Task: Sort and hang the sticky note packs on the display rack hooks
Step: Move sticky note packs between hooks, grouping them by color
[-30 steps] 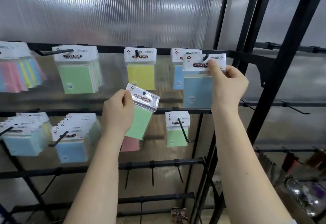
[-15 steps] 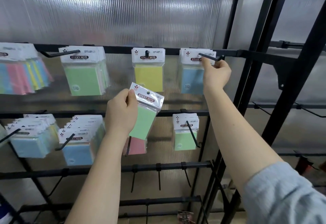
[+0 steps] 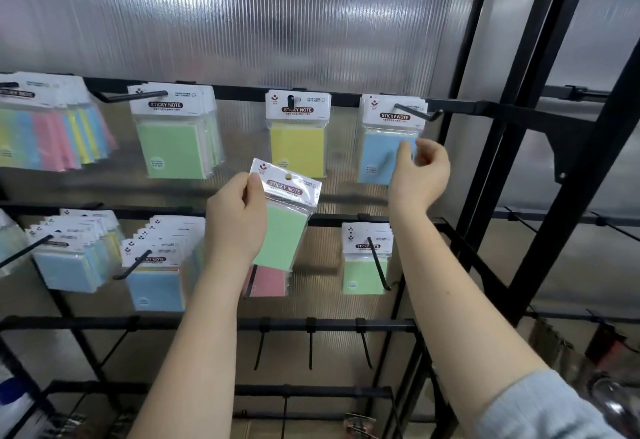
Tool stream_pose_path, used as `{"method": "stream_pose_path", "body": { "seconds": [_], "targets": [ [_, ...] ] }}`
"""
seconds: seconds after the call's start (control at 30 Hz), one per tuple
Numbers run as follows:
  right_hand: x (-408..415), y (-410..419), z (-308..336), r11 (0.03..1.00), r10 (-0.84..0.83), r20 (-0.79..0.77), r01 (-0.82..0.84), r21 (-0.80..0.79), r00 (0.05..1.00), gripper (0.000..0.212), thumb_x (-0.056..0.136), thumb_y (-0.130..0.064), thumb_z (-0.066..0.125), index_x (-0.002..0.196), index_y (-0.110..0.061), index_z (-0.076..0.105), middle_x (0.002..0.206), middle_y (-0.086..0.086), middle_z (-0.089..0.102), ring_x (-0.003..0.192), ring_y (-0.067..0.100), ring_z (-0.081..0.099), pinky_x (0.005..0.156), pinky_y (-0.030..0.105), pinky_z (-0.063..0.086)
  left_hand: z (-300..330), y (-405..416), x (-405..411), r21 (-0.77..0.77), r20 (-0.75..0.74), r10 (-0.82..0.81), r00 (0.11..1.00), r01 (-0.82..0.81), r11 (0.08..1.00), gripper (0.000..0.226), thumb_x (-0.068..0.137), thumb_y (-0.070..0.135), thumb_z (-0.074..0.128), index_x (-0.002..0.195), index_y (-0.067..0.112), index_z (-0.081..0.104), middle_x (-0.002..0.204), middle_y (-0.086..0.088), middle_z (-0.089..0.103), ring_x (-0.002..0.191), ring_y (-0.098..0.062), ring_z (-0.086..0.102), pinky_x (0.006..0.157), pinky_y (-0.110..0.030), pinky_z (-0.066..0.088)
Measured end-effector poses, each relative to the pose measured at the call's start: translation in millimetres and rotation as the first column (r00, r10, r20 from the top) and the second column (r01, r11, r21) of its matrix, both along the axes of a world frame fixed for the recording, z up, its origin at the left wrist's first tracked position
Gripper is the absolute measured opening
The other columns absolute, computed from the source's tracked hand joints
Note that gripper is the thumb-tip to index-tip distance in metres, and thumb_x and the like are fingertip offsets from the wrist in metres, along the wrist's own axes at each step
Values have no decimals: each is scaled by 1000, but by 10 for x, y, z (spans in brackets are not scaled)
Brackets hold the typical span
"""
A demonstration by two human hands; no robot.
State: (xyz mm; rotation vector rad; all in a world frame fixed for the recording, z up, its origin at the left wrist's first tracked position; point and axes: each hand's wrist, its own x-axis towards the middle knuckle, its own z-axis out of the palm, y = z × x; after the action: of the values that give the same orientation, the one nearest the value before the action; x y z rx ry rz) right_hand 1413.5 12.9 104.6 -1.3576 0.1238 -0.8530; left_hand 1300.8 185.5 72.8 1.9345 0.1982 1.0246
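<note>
left hand (image 3: pixel 235 220) gripping green pack (image 3: pixel 284 220); right hand (image 3: pixel 417 175) loosely curled, seemingly empty

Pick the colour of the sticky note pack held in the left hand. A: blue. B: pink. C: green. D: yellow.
C: the left hand grips a pack of green notes by its left edge, in front of the rack and not on any hook; the yellow pack and blue pack hang on top-row hooks.
</note>
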Motion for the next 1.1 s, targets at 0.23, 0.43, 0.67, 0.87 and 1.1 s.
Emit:
{"method": "stream_pose_path", "body": {
  "seconds": [0.23, 0.43, 0.67, 0.87, 1.1],
  "targets": [
    [-541, 158, -453, 978, 208, -113, -208, 17, 971, 15, 92, -17, 56, 78, -23, 59, 78, -13, 60, 74, 1, 55, 70, 11, 43, -60, 29, -242, -34, 10, 108, 994, -108, 994, 43, 101, 24, 37, 60, 18, 29, 54, 6, 34, 46, 6, 41, 44, -12, 29],
    [-735, 364, -690, 933, 324, -210, -348, -90, 922, 14, 94, -20, 52, 86, -16, 63, 79, -3, 63, 79, 12, 58, 68, 18, 44, -34, 282, -356, -20, 104, 141, 984, -140, 990, 42, 101, 26, 40, 61, 17, 27, 55, 3, 28, 51, -9, 28, 48, -23, 21],
    [-798, 789, -723, 729, 380, -380, -525, -438, 844, 12, 91, -17, 56, 82, -19, 63, 72, -12, 61, 68, 5, 57, 51, 5, 39, 84, 735, -452, -49, 237, 111, 965, -102, 994, 46, 99, 26, 46, 57, 19, 27, 54, 4, 26, 50, -7, 26, 48, -21, 22],
    [-922, 1281, -706, 696, 219, -412, -438, -569, 884, 12, 91, -21, 55, 85, -22, 64, 76, -14, 62, 77, 6, 58, 59, 14, 40, 253, 1230, -505, 2, 311, -49, 949, 51, 999, 46, 99, 27, 47, 57, 19, 29, 49, 10, 32, 50, -4, 26, 47, -19, 22],
    [-1197, 1757, -794, 640, 43, -432, -357, -680, 901, 25, 91, -18, 51, 70, -17, 64, 64, -4, 58, 68, 17, 53, 55, 23, 38, 383, 1685, -615, 74, 306, -263, 915, 253, 965, 42, 95, 27, 55, 59, 27, 34, 53, 9, 33, 52, -3, 29, 50, -19, 25]
  ]
}}
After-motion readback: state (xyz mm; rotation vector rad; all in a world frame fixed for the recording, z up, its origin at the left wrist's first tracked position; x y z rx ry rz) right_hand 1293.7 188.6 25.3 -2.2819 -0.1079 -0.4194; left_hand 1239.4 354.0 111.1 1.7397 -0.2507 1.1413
